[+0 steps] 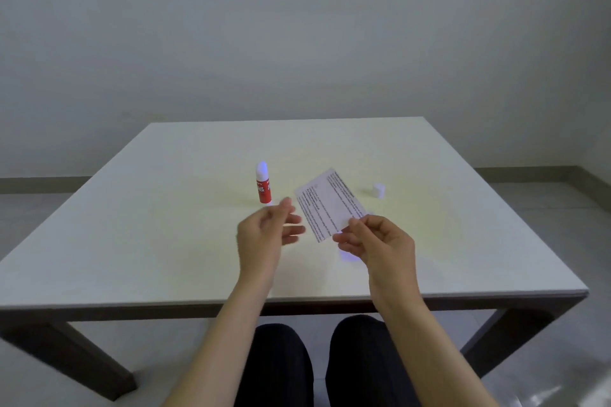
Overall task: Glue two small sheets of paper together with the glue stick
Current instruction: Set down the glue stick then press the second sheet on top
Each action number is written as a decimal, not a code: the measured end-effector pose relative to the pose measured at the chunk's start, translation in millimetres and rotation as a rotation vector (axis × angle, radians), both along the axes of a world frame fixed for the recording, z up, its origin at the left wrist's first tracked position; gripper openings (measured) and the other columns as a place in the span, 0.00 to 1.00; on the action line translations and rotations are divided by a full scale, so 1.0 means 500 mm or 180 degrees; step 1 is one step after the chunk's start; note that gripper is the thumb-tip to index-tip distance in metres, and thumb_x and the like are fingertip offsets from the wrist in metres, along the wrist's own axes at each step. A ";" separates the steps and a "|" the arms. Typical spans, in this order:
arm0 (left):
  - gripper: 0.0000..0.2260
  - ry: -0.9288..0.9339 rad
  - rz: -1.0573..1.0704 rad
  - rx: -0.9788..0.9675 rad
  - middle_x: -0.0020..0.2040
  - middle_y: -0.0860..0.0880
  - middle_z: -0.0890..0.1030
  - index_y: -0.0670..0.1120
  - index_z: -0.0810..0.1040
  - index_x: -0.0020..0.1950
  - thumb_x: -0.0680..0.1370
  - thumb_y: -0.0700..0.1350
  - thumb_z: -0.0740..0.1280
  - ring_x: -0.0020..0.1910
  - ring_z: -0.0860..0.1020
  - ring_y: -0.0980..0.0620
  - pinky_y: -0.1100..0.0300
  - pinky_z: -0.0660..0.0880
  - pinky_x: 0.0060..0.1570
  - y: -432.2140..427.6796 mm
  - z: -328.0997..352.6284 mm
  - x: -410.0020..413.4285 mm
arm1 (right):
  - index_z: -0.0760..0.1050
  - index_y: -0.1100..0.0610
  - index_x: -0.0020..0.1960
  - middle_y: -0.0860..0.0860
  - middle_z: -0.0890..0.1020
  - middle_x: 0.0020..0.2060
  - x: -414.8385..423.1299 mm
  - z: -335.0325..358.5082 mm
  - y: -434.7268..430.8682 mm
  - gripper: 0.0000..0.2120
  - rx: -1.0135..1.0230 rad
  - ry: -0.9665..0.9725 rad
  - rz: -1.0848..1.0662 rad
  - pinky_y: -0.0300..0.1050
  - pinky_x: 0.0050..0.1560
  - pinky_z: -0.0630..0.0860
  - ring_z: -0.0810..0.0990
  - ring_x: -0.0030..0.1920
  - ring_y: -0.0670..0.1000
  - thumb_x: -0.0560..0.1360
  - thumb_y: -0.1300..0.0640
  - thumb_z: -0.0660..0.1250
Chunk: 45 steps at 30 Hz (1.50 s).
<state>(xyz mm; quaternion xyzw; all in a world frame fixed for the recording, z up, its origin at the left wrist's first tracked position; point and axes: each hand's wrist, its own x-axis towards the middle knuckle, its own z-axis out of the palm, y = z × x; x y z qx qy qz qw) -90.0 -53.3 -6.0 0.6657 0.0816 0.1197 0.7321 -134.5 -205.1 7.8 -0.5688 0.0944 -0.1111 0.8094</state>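
Observation:
A small printed sheet of paper [329,203] is held up above the table, pinched at its lower right corner by my right hand [373,239]. My left hand [267,230] hovers just left of the sheet with its fingers apart and nothing in it. The red glue stick [263,187] stands upright and uncapped, its white glue tip showing, just behind my left hand. Its white cap [379,190] lies on the table to the right of the sheet. I cannot tell whether a second sheet lies behind the first.
The white table [148,235] has dark legs and a pale wall behind it. A faint bluish-white patch [347,256] shows on the tabletop below my right hand. My dark-trousered knees [317,367] are under the near edge.

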 end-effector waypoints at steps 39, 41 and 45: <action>0.15 0.0573 -0.0587 0.1654 0.35 0.51 0.84 0.50 0.71 0.44 0.67 0.45 0.77 0.39 0.83 0.52 0.57 0.73 0.39 -0.103 -0.053 0.055 | 0.76 0.60 0.31 0.50 0.75 0.18 0.095 -0.075 -0.157 0.10 -0.2253 0.1080 0.0226 0.33 0.17 0.62 0.68 0.16 0.46 0.69 0.62 0.72; 0.15 0.0572 -0.0588 0.1666 0.35 0.49 0.84 0.49 0.70 0.43 0.67 0.44 0.77 0.40 0.83 0.49 0.56 0.74 0.42 -0.105 -0.054 0.054 | 0.76 0.60 0.30 0.52 0.76 0.19 0.096 -0.075 -0.156 0.10 -0.2343 0.1094 0.0214 0.32 0.17 0.62 0.68 0.17 0.46 0.69 0.62 0.72; 0.16 0.0591 -0.0598 0.1674 0.37 0.47 0.84 0.50 0.69 0.41 0.66 0.44 0.77 0.42 0.83 0.47 0.54 0.74 0.44 -0.106 -0.056 0.055 | 0.76 0.61 0.32 0.53 0.76 0.20 0.097 -0.076 -0.157 0.09 -0.2467 0.1089 0.0232 0.32 0.17 0.62 0.69 0.17 0.46 0.69 0.63 0.71</action>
